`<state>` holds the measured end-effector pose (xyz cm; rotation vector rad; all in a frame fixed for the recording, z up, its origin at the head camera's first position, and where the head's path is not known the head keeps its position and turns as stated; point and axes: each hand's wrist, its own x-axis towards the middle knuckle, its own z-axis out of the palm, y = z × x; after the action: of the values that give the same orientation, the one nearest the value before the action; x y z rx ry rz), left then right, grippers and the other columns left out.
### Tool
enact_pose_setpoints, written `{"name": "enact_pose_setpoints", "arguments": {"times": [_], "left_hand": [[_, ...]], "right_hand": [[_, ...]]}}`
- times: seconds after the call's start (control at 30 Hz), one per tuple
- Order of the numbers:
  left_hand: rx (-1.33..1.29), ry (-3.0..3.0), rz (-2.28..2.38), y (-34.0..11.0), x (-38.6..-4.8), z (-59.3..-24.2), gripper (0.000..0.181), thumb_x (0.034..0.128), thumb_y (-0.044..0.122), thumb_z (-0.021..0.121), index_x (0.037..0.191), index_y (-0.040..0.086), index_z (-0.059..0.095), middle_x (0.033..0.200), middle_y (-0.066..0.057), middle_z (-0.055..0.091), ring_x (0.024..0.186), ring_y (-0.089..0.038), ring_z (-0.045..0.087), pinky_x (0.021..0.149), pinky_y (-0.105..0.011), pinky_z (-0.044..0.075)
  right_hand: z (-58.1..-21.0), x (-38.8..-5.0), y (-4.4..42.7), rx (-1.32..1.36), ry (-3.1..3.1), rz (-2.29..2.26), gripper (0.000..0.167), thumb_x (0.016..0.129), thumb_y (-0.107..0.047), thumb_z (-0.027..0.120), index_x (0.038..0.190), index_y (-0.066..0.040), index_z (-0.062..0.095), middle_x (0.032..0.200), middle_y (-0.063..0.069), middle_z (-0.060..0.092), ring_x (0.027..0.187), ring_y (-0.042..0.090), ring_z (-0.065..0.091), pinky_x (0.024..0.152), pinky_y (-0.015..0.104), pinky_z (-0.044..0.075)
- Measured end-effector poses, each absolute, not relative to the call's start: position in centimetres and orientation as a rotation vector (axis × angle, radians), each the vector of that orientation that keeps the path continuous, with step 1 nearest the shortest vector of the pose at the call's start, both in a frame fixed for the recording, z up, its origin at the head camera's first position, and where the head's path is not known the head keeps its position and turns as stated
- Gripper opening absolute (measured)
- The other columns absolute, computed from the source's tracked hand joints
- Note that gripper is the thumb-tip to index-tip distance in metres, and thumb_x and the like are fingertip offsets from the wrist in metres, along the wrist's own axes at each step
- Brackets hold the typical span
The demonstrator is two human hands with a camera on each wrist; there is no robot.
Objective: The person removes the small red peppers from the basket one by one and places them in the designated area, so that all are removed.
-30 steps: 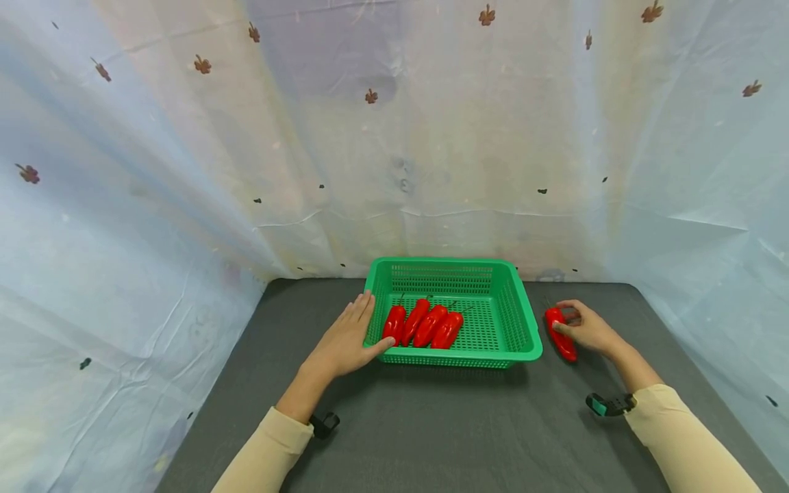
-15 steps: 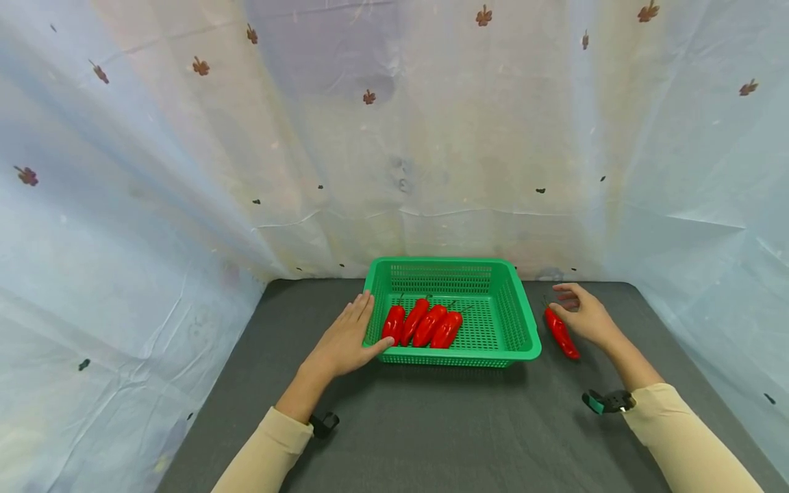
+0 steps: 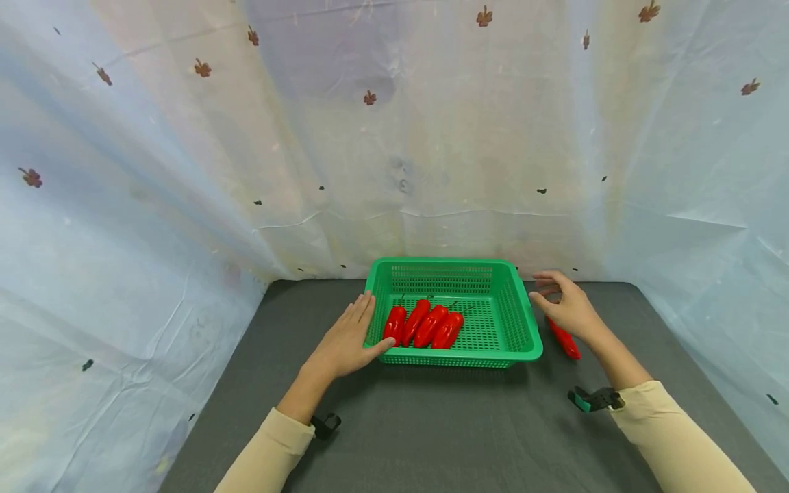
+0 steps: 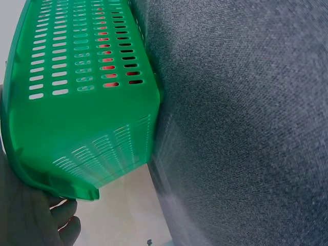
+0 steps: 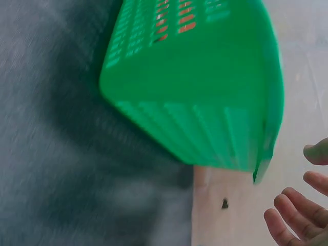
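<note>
Two hands show on my feed. Clocked from the basket (image 3: 468, 355), the left hand (image 3: 348, 346) lays straight fingers against its rim between eight and nine. One pepper (image 3: 565, 342) lies on the table (image 3: 431, 424) past three; four peppers (image 3: 431, 326) sit inside toward eight. The right hand (image 3: 567, 307) hovers at three, thumb and fingers parted.

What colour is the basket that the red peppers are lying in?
Green: the basket shows best in the head view.
</note>
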<state>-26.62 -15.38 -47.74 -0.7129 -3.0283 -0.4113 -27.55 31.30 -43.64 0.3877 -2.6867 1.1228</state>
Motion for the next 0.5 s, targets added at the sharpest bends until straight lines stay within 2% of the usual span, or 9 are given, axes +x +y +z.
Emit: {"name": "enact_pose_setpoints", "arguments": {"times": [0.5], "left_hand": [[-0.716,-3.033,-0.396,-15.4,-26.7,-47.8,0.107,0.1035,0.077,0.043,0.172,0.004,0.006,0.181,-0.011,0.000,0.167,-0.029,0.003,0.136,-0.046,0.008]], "right_hand": [[-43.3,-27.9,26.5,0.485,-2.665,1.192,0.051,0.108,-0.019,0.069,0.152,0.000,0.051,0.140,0.032,0.059,0.119,0.046,0.065,0.097,0.060,0.057]]}}
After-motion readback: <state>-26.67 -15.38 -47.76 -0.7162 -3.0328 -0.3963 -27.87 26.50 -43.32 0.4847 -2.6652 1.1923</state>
